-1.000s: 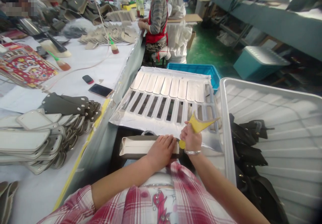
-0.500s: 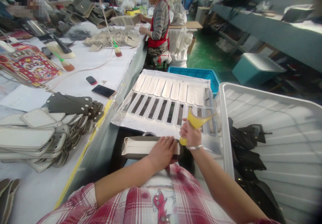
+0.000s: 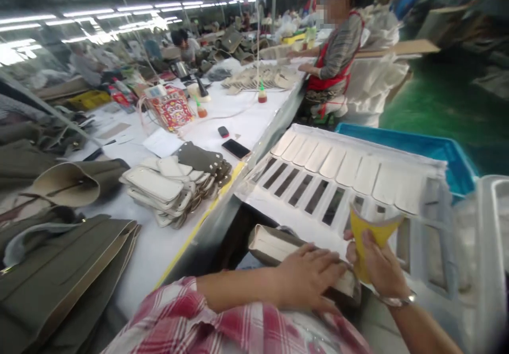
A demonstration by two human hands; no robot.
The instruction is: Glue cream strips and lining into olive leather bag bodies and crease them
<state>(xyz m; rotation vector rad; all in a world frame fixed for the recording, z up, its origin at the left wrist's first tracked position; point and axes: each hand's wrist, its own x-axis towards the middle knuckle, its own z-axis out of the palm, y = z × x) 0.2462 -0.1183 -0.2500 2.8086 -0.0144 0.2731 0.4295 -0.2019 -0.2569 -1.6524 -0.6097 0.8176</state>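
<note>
My left hand [image 3: 308, 280] lies flat on a long olive and cream leather piece [image 3: 274, 248] that rests across my lap. My right hand [image 3: 377, 266] grips a yellow scraper [image 3: 371, 237], its blade pointing up just right of the leather piece. Both hands sit in front of a white board [image 3: 278, 200] with a row of cream leather strips [image 3: 350, 166] and dark slots.
Stacked cream and grey leather pieces [image 3: 170, 184] lie on the white table [image 3: 159, 248] at left, with a phone [image 3: 236, 148] behind them and olive bags [image 3: 59, 269] nearer. A person in a red apron [image 3: 334, 73] works ahead. A blue crate [image 3: 437, 150] and a white tray [image 3: 491, 237] stand at right.
The view has swung left and up, showing more of the table and the hall. My right hand has dropped closer to my left hand, scraper still gripped.
</note>
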